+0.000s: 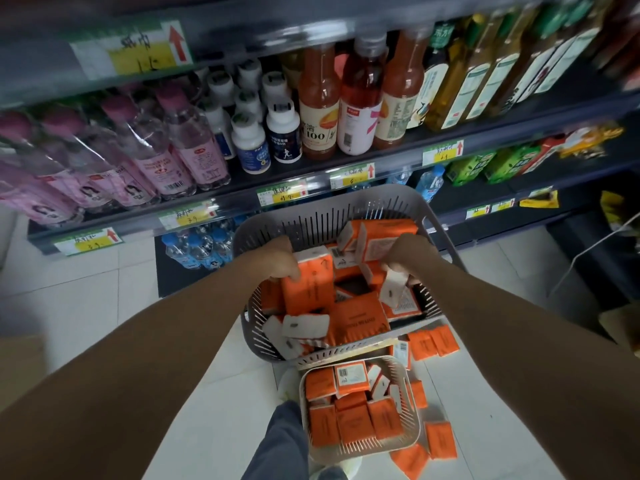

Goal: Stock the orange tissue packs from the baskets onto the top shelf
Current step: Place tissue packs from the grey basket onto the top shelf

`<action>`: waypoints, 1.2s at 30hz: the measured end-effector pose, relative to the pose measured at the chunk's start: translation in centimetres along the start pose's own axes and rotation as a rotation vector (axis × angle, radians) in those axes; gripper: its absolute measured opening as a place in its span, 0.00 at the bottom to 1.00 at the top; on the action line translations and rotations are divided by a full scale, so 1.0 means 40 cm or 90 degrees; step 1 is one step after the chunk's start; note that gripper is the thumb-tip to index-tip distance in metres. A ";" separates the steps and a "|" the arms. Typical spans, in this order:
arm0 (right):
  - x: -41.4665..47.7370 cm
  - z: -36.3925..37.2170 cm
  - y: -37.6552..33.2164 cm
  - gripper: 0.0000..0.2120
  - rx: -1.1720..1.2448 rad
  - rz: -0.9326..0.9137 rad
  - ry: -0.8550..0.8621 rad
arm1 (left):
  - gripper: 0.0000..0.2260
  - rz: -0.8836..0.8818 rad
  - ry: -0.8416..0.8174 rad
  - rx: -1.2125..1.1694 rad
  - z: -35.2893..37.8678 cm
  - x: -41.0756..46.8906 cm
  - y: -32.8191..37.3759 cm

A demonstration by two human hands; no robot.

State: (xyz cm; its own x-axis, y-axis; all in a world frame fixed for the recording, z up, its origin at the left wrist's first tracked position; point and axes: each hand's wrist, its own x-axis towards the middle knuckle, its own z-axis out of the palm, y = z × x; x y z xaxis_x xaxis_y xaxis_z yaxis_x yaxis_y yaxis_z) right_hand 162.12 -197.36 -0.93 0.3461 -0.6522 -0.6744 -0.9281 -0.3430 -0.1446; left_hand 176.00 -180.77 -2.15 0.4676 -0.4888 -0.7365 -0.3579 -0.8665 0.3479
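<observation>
Both hands reach down into the grey slatted basket (429, 216). The left hand (278, 259) curls its fingers over the top edge of an orange tissue pack (306, 285), gripping it. The right hand (407, 256) is bent closed around a white-ended tissue pack (393, 289), pinching its upper end. Fingertips of both are hidden behind the packs. More orange packs fill this basket, fill a smaller white basket (414, 434) nearer, and lie loose on the tiled floor (214, 393) to its right. The top shelf edge (277, 22) is blurred; bottles (318, 102) stand below it.
</observation>
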 end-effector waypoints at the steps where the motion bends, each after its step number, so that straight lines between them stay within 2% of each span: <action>1: -0.018 -0.021 -0.002 0.15 0.003 -0.017 0.003 | 0.24 0.004 0.014 0.000 -0.014 -0.018 0.010; 3: -0.063 -0.071 -0.014 0.11 0.015 -0.052 -0.001 | 0.25 0.011 0.041 -0.016 -0.046 -0.061 0.033; 12: -0.317 -0.281 -0.061 0.16 0.131 -0.219 0.021 | 0.28 0.108 0.156 -0.196 -0.194 -0.323 0.120; 16: -0.436 -0.354 -0.054 0.14 0.169 -0.272 0.045 | 0.21 0.155 0.238 -0.188 -0.252 -0.454 0.139; 20: -0.556 -0.411 -0.072 0.10 0.217 -0.340 0.090 | 0.17 0.197 0.333 -0.242 -0.321 -0.573 0.138; 25: -0.635 -0.459 -0.137 0.16 0.281 -0.410 0.142 | 0.17 0.235 0.412 -0.341 -0.398 -0.683 0.133; 28: -0.660 -0.481 -0.199 0.19 0.292 -0.453 0.185 | 0.08 0.267 0.448 -0.339 -0.452 -0.725 0.116; 30: -0.671 -0.492 -0.252 0.20 0.293 -0.487 0.217 | 0.06 0.279 0.501 -0.295 -0.497 -0.745 0.096; 33: -0.672 -0.502 -0.348 0.20 0.281 -0.545 0.280 | 0.13 0.255 0.620 -0.216 -0.577 -0.768 0.051; 36: -0.662 -0.508 -0.462 0.22 0.248 -0.582 0.358 | 0.17 0.244 0.685 -0.175 -0.661 -0.781 -0.008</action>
State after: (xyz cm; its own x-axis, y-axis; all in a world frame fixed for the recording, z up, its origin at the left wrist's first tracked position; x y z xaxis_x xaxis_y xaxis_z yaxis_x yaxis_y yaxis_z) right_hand 172.87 -187.50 34.32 0.8357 -0.5102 0.2035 -0.2432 -0.6759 -0.6957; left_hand 182.90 -167.88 36.08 0.8565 -0.4412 0.2680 -0.4985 -0.5723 0.6511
